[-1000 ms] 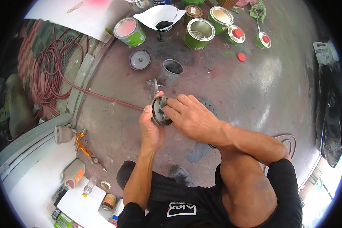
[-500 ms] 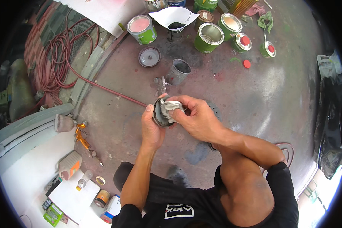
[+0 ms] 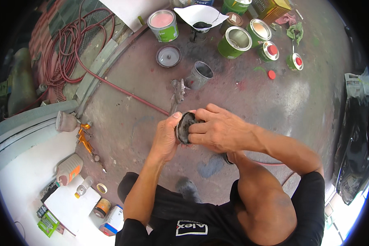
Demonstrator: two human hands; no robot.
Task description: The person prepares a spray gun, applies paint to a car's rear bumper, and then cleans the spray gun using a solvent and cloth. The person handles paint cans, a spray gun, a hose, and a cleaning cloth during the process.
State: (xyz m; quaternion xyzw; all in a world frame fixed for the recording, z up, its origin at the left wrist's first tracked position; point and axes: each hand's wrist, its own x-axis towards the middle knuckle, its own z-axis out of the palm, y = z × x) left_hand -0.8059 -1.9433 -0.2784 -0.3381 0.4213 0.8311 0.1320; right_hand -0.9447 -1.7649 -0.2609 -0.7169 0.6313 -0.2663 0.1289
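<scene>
My left hand (image 3: 166, 137) grips a round, dark-rimmed lid (image 3: 183, 129) from the left, thumb at its upper edge. The lid is tilted, its stained hollow side turned toward my right hand (image 3: 215, 130). The fingers of that hand are bent and pressed into the hollow. The pale crumpled rag they held a moment ago is now mostly hidden behind them. Just beyond my hands, a metal spray gun (image 3: 178, 96) lies on the floor. Beside it is a grey-stained cup (image 3: 199, 75), open at the top.
A second round lid (image 3: 168, 56) lies farther off. Paint cans (image 3: 235, 42), a pink-filled can (image 3: 163, 26) and a white paper funnel (image 3: 201, 15) stand at the back. A red hose (image 3: 127, 93) crosses the floor on the left, near an orange spray gun (image 3: 85, 141).
My right hand has turned and pushed its fingers into the lid, covering the rag. Both hands and the lid appear slightly lower and to the right; the whole view has shifted too.
</scene>
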